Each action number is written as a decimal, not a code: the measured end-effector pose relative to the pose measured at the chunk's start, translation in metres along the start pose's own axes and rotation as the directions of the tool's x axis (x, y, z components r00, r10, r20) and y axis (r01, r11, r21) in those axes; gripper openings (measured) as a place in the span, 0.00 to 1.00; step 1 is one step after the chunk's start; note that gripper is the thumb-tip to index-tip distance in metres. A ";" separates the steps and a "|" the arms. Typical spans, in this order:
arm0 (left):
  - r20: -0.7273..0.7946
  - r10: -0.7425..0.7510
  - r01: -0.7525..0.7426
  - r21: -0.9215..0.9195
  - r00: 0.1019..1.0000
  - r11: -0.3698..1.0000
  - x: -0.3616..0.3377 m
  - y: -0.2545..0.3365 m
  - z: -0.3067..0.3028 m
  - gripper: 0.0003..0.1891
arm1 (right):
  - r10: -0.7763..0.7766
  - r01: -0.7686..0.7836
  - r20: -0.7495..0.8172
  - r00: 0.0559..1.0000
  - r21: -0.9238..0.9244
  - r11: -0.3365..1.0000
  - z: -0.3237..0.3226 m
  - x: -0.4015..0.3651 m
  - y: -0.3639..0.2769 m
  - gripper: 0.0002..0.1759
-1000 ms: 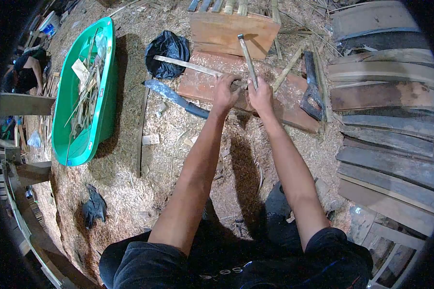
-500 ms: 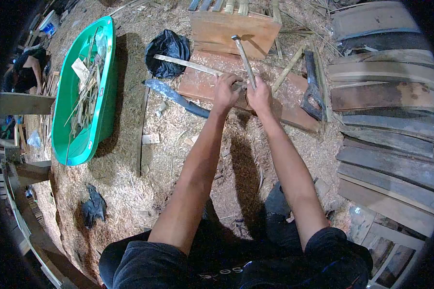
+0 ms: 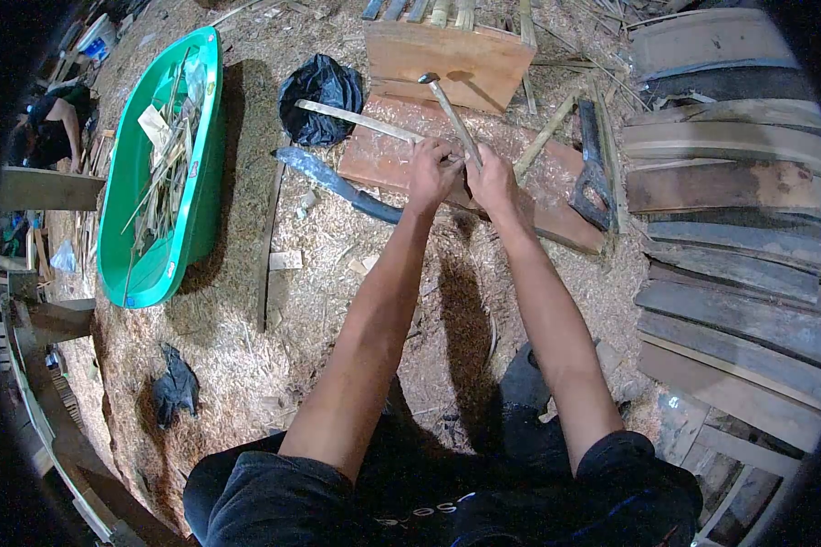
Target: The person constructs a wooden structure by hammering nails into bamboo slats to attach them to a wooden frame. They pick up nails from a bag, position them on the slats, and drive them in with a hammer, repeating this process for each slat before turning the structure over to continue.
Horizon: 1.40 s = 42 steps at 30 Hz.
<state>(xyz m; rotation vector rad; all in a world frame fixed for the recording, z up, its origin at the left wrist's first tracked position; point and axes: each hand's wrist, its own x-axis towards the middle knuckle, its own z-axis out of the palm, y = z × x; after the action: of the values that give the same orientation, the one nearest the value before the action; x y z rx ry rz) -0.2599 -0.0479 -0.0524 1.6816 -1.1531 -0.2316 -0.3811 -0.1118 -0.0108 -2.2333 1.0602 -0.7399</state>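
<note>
My right hand (image 3: 493,185) is closed around the handle of a hammer (image 3: 451,111), whose head points away from me and leans to the left. Close beside it, my left hand (image 3: 432,175) pinches the near end of a thin wooden strip (image 3: 360,120). That strip runs out to the left across a black plastic bag (image 3: 317,80). Both hands are over a reddish wooden plank (image 3: 374,155) lying on the ground. My left fingertips are partly hidden, so anything else small in them cannot be made out.
A wooden box-like piece (image 3: 452,59) stands behind the plank. A handsaw (image 3: 593,173) lies at the plank's right end, and a dark curved object (image 3: 337,187) at its left. Stacked boards (image 3: 730,191) line the right. A green tub (image 3: 208,137) holds wood scraps; a person (image 3: 59,128) is beyond.
The hammer's head has swung a little left and towards me. My left hand stays on the strip, and the whole view has shifted slightly.
</note>
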 end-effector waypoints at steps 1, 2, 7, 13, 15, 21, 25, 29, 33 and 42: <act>0.000 -0.003 0.003 0.017 1.000 1.000 0.000 0.002 -0.001 0.10 | 0.001 -0.001 0.003 1.000 -0.001 1.000 0.001 0.001 0.001 0.12; 0.001 -0.007 0.007 0.033 1.000 0.999 0.000 0.004 -0.002 0.09 | 0.004 -0.004 0.006 1.000 -0.002 1.000 0.002 0.001 0.001 0.12; -0.008 0.018 -0.017 0.075 1.000 0.997 0.001 0.002 -0.001 0.08 | 0.122 -0.117 -0.020 0.992 0.181 0.977 -0.005 -0.011 -0.018 0.15; 0.031 0.043 -0.047 0.129 0.999 0.991 -0.001 0.004 -0.003 0.09 | 0.249 -0.225 -0.050 0.967 0.288 0.931 -0.016 -0.076 -0.045 0.17; 0.018 0.052 -0.054 0.136 0.999 0.989 -0.001 0.004 -0.001 0.09 | 0.333 -0.332 0.038 0.942 0.257 0.908 -0.025 -0.090 -0.065 0.17; 0.033 0.033 -0.038 0.148 0.999 0.988 -0.002 0.006 -0.002 0.09 | 0.388 -0.382 0.013 0.922 0.212 0.900 -0.036 -0.121 -0.091 0.18; -0.006 0.051 -0.051 0.104 0.999 0.993 -0.003 0.005 -0.004 0.09 | 0.273 -0.244 -0.080 0.959 0.260 0.934 -0.031 -0.123 -0.082 0.17; 0.025 0.036 -0.039 0.122 0.999 0.992 -0.002 0.009 -0.004 0.08 | 0.284 -0.272 -0.026 0.958 0.214 0.938 -0.038 -0.123 -0.082 0.16; 0.013 0.046 -0.048 0.110 0.999 0.993 -0.005 0.003 -0.002 0.08 | 0.295 -0.275 -0.070 0.953 0.210 0.938 -0.039 -0.124 -0.089 0.15; -0.001 0.048 -0.047 0.144 0.999 0.988 -0.004 0.009 -0.001 0.08 | 0.252 -0.228 -0.085 0.964 0.223 0.948 -0.048 -0.120 -0.090 0.16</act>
<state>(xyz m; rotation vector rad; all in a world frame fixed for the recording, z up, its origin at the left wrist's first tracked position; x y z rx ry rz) -0.2663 -0.0437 -0.0462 1.7765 -1.2294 -0.1165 -0.4324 0.0213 0.0548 -1.8611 1.2210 -0.8361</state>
